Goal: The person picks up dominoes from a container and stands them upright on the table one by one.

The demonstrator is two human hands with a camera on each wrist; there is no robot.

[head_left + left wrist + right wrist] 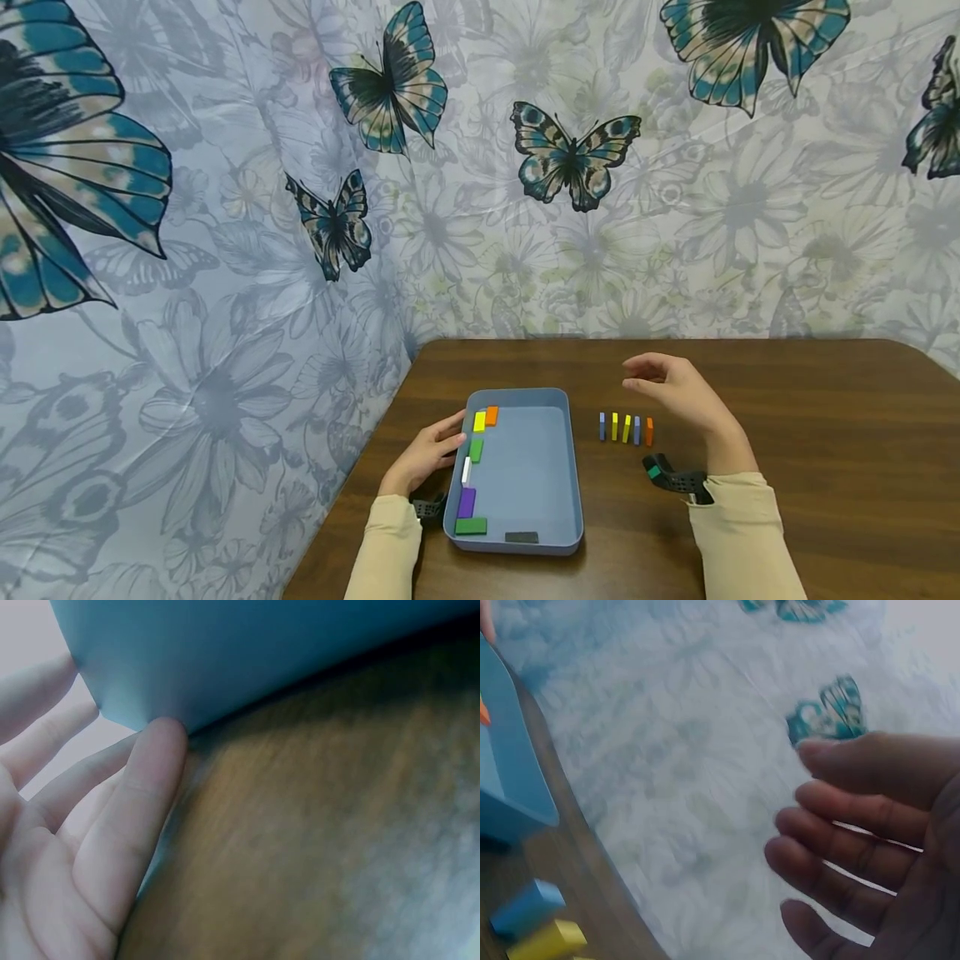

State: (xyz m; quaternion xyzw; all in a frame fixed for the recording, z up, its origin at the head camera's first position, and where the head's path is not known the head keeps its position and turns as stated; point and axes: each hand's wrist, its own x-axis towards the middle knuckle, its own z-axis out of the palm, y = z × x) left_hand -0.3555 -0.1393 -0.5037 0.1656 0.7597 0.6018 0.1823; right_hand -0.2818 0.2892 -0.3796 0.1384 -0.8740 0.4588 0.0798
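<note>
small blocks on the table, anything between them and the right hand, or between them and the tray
Nothing visible stands between the right hand and the five blocks. Nothing shows between the blocks and the tray either; only its raised side wall, facing them, would probably need clearing.

No readable text anywhere, folks
Went over all three views and can't make out a single letter, brand or number: not on the tray [528,467] near 6 o'clock, the standing blocks [626,429] around 4, or the wrist strap [678,482] just below them.
</note>
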